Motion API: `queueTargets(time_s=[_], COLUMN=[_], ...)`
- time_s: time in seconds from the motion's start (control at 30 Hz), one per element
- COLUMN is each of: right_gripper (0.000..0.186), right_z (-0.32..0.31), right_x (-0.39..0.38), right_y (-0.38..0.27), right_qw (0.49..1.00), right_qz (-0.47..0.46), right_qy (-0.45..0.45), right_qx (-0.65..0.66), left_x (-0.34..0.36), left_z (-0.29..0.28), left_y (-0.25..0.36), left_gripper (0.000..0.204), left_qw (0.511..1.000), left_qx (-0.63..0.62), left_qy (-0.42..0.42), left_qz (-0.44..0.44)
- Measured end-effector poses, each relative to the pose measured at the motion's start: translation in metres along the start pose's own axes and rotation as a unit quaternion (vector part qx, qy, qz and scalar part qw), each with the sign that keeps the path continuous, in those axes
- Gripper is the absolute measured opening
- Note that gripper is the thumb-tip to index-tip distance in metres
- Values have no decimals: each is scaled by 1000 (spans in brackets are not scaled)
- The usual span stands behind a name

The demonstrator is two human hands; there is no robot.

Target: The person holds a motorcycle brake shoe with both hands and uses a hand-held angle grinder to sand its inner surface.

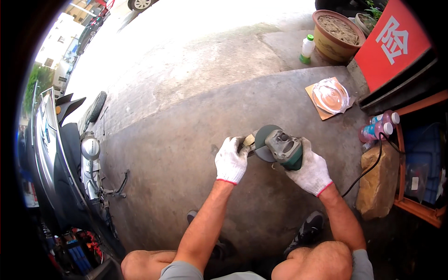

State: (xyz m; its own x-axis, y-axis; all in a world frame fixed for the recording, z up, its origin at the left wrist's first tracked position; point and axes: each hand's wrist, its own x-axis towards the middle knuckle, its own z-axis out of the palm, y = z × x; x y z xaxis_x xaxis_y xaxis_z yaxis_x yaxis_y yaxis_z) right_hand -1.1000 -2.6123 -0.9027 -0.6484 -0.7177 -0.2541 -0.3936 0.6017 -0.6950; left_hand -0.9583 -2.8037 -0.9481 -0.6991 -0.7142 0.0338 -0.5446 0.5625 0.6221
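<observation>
The fingers of your gloved left hand [232, 161] were closed on a small pale piece [249, 139], pinching it beside the grey-green disc [265, 153]; those of your gloved right hand [312, 170] were wrapped around the body of an angle grinder [283, 145]. The piece sat between your left fingers and the disc's edge, held above the ground; contact between the two could not be made out, nor whether the disc was turning. Were it turning, the chief hazard was a snag: so small a piece, pinched by one hand, could have twisted loose or been thrown, and the glove knit could have caught at the rim. A kick of the tool, steadied by one hand, could have carried the disc into your left fingers, while your bare forearms [204, 224] lay open to sparks. Beneath, the floor [172, 144] was grey, stained concrete. On the right, the black cord [380, 149] passed a rough stone block [378, 182] near two bottles of pink liquid [372, 132]; on the left stood a motorcycle [56, 163]. Farther off lay a cardboard square [315, 102] bearing clear film, then a soil-filled planter [330, 48] beside a green-capped bottle [306, 49]; beyond the glare, a car [140, 3].
</observation>
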Motion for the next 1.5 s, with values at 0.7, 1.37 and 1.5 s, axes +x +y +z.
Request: queueTargets(time_s=[0.7,1.37,1.5], right_gripper=[77,84,76], right_z=[59,50,51], right_x=[-25,-19,-17], right_y=[62,53,54], right_qw=[833,866,871], right_qz=[160,154,137], right_qy=[57,37,60], right_qx=[527,474,468], left_x=[-21,-25,-24], left_z=[46,44,40], left_y=[-38,-30,-23], left_gripper=[23,20,26], left_qw=[832,837,849], left_qx=[-487,-489,-468], left_qy=[-11,-5,-14], left_qz=[-265,-248,-245])
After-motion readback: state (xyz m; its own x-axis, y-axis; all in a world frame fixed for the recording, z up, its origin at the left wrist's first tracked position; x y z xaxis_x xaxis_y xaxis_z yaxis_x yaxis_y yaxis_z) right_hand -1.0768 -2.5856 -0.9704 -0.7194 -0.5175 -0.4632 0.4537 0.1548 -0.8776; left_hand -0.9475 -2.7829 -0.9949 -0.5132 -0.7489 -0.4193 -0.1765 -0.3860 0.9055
